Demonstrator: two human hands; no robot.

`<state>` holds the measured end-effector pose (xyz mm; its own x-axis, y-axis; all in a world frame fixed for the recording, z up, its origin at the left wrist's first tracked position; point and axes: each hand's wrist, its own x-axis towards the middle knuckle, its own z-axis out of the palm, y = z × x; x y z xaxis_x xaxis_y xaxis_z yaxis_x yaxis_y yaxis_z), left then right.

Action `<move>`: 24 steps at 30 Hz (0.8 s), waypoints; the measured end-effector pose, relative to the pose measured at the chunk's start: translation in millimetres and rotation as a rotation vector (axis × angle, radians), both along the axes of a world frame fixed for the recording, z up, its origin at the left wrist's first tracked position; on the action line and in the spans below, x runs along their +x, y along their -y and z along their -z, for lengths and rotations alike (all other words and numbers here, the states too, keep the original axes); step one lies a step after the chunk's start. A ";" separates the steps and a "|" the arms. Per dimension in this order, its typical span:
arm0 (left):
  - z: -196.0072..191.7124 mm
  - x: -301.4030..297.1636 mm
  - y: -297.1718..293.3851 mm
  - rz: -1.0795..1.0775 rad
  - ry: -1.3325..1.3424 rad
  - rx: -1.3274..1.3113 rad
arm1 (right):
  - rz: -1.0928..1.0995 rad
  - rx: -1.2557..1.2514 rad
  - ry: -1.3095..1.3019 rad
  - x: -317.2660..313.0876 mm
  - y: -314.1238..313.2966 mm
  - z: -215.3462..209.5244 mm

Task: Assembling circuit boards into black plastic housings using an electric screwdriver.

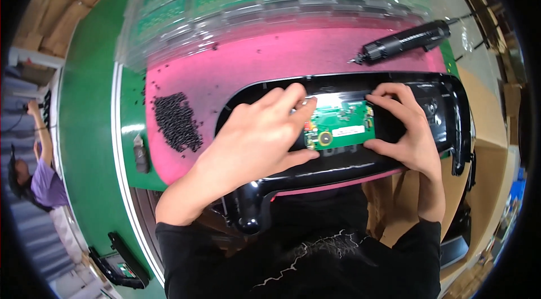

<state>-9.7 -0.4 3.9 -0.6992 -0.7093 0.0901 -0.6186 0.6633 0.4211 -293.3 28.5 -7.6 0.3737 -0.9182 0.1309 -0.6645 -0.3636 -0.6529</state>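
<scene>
A green circuit board (346, 121) with a round coin-like part and a white label lies over the middle of a glossy black plastic housing (327, 169). My left hand (265, 130) is closed on the board's left edge, its fingers at the upper corner and its thumb at the lower one. At the opposite edge, my right hand (414, 133) grips the board between bent fingers and thumb. The board sits inside the housing's rim; whether it rests on the housing floor I cannot tell.
On the pink mat (236, 51) lie a heap of small black screws (176, 121) and a black electric screwdriver (403, 43). Clear trays (270, 3) of green boards stand behind. A second black housing (121, 268) lies lower left; a cardboard box (484, 181) stands right. Another person (48, 181) is far left.
</scene>
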 end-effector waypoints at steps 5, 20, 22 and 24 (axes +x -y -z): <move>0.5 -1.4 -0.8 0.007 0.049 0.003 | 0.020 0.039 0.005 2.1 -2.2 -3.1; -1.4 2.6 -2.4 -0.008 0.029 0.052 | -0.005 0.081 -0.006 -0.3 -3.9 -2.1; -2.0 1.3 -2.5 -0.008 0.033 0.061 | -0.006 0.083 -0.010 -1.6 -3.9 -2.1; -1.2 -0.4 -1.4 -0.005 0.035 0.072 | -0.005 0.087 -0.014 -3.0 -4.2 -1.2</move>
<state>-10.1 1.1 5.1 -0.6971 -0.7168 0.0141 -0.6374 0.6287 0.4455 -296.4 32.7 -6.4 0.3797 -0.9240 0.0458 -0.6718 -0.3094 -0.6731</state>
